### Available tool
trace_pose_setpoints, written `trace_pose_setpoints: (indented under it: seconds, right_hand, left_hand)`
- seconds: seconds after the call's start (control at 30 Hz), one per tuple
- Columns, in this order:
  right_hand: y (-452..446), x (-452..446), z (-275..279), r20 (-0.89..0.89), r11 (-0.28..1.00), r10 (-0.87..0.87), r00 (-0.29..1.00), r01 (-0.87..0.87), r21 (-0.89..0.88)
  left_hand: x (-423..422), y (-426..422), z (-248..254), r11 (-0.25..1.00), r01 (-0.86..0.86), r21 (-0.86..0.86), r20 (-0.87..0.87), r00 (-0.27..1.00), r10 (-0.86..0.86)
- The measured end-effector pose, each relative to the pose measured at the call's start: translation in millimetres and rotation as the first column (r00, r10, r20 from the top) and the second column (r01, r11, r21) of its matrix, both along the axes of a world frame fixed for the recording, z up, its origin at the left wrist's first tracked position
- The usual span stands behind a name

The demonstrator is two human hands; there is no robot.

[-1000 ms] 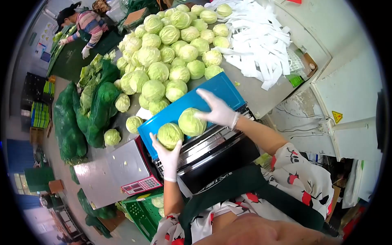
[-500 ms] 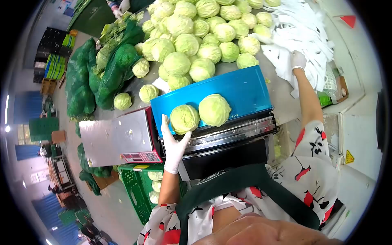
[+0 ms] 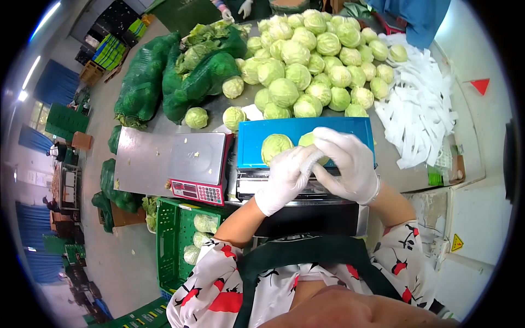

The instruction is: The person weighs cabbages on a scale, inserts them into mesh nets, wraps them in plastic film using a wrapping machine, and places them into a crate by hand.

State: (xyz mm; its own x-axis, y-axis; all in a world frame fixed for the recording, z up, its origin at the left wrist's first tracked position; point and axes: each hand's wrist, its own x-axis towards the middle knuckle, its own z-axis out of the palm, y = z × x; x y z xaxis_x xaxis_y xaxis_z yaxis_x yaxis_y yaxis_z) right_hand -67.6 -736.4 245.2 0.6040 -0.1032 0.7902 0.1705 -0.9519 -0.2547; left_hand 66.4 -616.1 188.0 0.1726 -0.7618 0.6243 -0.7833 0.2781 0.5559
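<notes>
Standing by, I am seeing a green net sack [image 3: 145, 79] lying at left, beyond the digital scale [image 3: 199, 156]. On the blue tray [image 3: 353, 128], a left cabbage [image 3: 276, 146] is sitting beside a right cabbage [image 3: 307, 140], partly hidden by the left hand [image 3: 290, 172] and right hand [image 3: 349, 164]; both are touching with bent fingers, though I cannot tell whether they are gripping anything. Farther right, white strips [image 3: 415, 104] are lying heaped.

On tray [image 3: 354, 139]: left cabbage [image 3: 276, 147], right cabbage [image 3: 307, 140] | over tray's front edge: left hand [image 3: 290, 175], right hand [image 3: 350, 167] | behind tray, on worktop [image 3: 389, 164]: cabbage pile [image 3: 314, 60] | left: scale [image 3: 197, 156] | behind scale: mesh sacks [image 3: 145, 82] | right rear: strips [image 3: 413, 104] | before scale: crate [image 3: 167, 232], cabbages inside
</notes>
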Motion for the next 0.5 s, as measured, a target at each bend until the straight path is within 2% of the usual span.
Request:
trace_pose_setpoints:
  seconds: [0.03, 0.07, 0.1, 0.13, 0.17, 0.2, 0.23, 0.27, 0.3, 0.33, 0.37, 0.4, 0.43, 0.47, 0.5]
  right_hand:
    - [2.1, 1.7, -0.2, -0.061, 0.998, -0.008, 0.998, 0.004, -0.060]
    - [3.9, 1.8, 5.7, -0.084, 0.997, 0.024, 0.996, -0.030, -0.075]
    - [5.2, 2.1, 11.8, -0.107, 0.994, 0.055, 0.993, -0.065, -0.091]
    - [6.8, 0.5, 17.2, -0.133, 0.989, 0.085, 0.988, -0.099, -0.107]
    - [5.9, -2.9, 0.2, -0.095, 0.932, 0.154, 0.984, -0.113, 0.344]
    - [13.8, -2.7, 0.0, 0.026, 0.721, 0.148, 0.989, -0.126, 0.681]
    - [10.3, -1.3, -6.9, 0.202, 0.456, 0.152, 0.968, -0.250, 0.854]
    - [5.0, -0.4, -13.5, 0.362, 0.143, 0.103, 0.926, -0.374, 0.916]
    - [10.1, -1.4, -14.1, 0.281, 0.235, 0.026, 0.959, -0.280, 0.931]
    - [20.1, -0.9, -24.8, 0.268, 0.118, 0.060, 0.962, -0.273, 0.955]
    - [32.2, 3.3, -42.1, 0.153, 0.234, 0.058, 0.987, -0.162, 0.959]
    - [46.5, 8.8, -52.5, 0.043, 0.349, 0.040, 0.998, -0.054, 0.936]
    - [68.1, 15.8, -50.3, 0.048, 0.436, 0.016, 0.999, -0.051, 0.899]
    - [67.5, 16.8, -68.3, 0.013, 0.802, -0.077, 0.997, 0.055, 0.595]
    - [76.4, 16.0, -60.8, 0.025, 0.862, -0.202, 0.979, 0.165, 0.479]
  left_hand:
    - [-2.1, 6.2, 3.7, 0.999, 0.046, -0.012, -0.101, 0.994, -0.047]
    - [-0.7, 18.9, 2.2, 0.964, 0.063, 0.259, -0.087, 0.995, -0.042]
    - [-3.9, 25.3, 9.9, 0.922, 0.234, 0.310, -0.432, 0.898, -0.082]
    - [-6.5, 30.8, 18.1, 0.864, 0.411, 0.292, -0.724, 0.685, -0.081]
    - [0.2, 40.1, 23.9, 0.810, 0.537, 0.235, -0.830, 0.544, -0.120]
    - [7.1, 49.3, 29.0, 0.745, 0.648, 0.158, -0.912, 0.384, -0.141]
    - [9.0, 53.3, 15.8, 0.828, 0.560, -0.028, -0.928, 0.293, -0.230]
    - [19.5, 52.8, 7.4, 0.806, 0.586, -0.077, -0.898, 0.311, -0.312]
    - [16.5, 51.5, 10.8, 0.862, 0.498, -0.098, -0.878, 0.365, -0.311]
    - [9.2, 47.8, 12.6, 0.907, 0.403, -0.122, -0.858, 0.415, -0.301]
    - [6.4, 43.9, -0.8, 0.916, 0.387, -0.107, -0.819, 0.489, -0.302]
    - [-6.0, 42.4, -5.4, 0.935, 0.330, -0.126, -0.813, 0.506, -0.288]
    - [-19.6, 43.8, -4.6, 0.932, 0.319, -0.172, -0.857, 0.419, -0.301]
    - [-30.5, 45.9, -3.4, 0.928, 0.304, -0.217, -0.891, 0.328, -0.315]
    - [-33.4, 48.6, -6.3, 0.919, 0.314, -0.238, -0.913, 0.251, -0.323]
